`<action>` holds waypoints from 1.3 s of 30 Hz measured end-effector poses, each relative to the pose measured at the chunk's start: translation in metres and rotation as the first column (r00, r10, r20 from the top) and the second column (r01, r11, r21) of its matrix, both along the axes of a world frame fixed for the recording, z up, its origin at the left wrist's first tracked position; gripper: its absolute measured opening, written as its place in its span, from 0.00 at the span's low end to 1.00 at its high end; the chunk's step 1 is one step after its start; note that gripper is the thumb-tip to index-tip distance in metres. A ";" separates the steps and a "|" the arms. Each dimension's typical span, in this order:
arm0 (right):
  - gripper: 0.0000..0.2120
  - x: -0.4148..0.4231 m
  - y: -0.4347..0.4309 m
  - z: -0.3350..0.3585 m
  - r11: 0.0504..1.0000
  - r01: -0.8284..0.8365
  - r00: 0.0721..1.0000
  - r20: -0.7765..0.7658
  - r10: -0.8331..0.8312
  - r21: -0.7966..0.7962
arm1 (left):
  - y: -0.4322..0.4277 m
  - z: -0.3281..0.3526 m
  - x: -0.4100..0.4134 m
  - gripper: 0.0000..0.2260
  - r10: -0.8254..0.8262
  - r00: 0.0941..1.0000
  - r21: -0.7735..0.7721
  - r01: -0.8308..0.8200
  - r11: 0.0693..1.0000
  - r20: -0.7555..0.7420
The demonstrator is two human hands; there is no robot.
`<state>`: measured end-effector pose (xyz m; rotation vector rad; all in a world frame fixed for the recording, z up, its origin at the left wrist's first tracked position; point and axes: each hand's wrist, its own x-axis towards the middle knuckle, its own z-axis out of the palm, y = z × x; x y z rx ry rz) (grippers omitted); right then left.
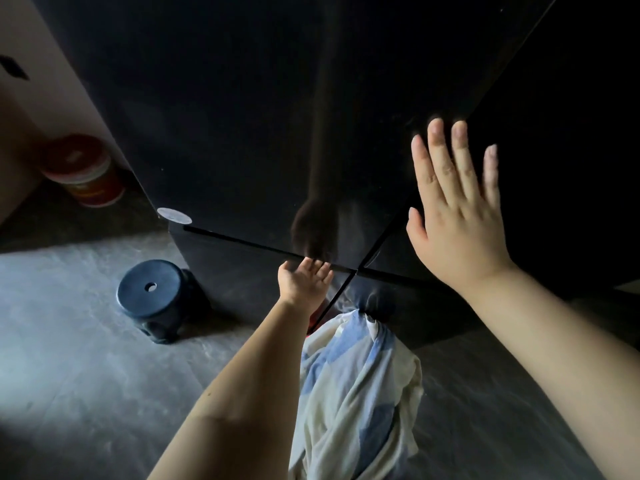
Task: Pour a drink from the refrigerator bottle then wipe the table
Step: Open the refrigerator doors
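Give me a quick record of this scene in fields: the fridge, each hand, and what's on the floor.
appliance: black refrigerator, its door seams crossing low in the middle
left: left hand, fingertips at the horizontal seam under the upper left door; grip unclear
right: right hand, flat, fingers straight and spread, on or just off the upper right door
floor: dark blue stool beside the refrigerator; red and white tub by the wall

A grey floor [69, 341] is lit palely at lower left, where a dark round stool [152, 292] is set; a pale wall [52, 64] is seen upper left.
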<state>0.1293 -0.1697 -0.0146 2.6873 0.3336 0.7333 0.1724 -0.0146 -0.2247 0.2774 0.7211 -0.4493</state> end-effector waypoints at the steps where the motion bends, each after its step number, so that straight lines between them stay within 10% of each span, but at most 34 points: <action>1: 0.38 -0.003 0.001 0.000 1.000 -0.001 1.000 0.002 0.001 0.000 | 0.002 -0.001 -0.002 0.29 -0.008 1.000 0.005 0.008 1.000 -0.004; 11: 0.35 -0.043 0.026 -0.008 0.982 -0.113 0.994 0.009 0.113 0.149 | 0.027 -0.009 -0.030 0.33 -0.143 0.989 0.016 0.143 0.990 0.026; 15: 0.29 -0.056 0.034 -0.008 0.751 -0.239 0.969 0.203 0.142 0.615 | 0.030 -0.009 -0.027 0.33 -0.184 0.982 0.040 0.182 0.982 0.037; 22: 0.36 -0.052 0.057 -0.004 0.487 0.018 0.996 -0.059 0.068 0.873 | 0.048 0.014 -0.021 0.34 -0.484 0.875 0.278 0.461 0.843 0.014; 25: 0.37 -0.049 0.057 -0.002 0.435 0.027 0.993 -0.075 0.092 0.900 | 0.068 0.056 -0.025 0.29 -0.828 0.551 0.630 0.681 0.374 -0.104; 28: 0.38 -0.044 0.052 0.001 0.390 0.039 0.990 -0.088 0.108 0.920 | 0.088 0.115 -0.019 0.14 -0.922 0.197 0.941 0.009 -0.337 -0.332; 33: 0.39 -0.042 0.051 0.001 0.361 0.036 0.990 -0.083 0.116 0.932 | 0.094 0.252 -0.022 0.11 -0.984 0.175 0.333 -0.929 -0.159 0.019; 36: 0.40 -0.047 0.057 0.000 0.309 0.028 0.992 -0.063 0.105 0.951 | 0.071 0.302 -0.029 0.19 -0.995 0.035 -0.034 -0.999 -0.032 -0.090; 39: 0.40 -0.055 0.061 -0.001 0.290 -0.017 0.991 -0.022 0.130 0.957 | 0.045 0.320 -0.029 0.25 -0.928 0.149 -0.359 -0.933 -0.017 -0.343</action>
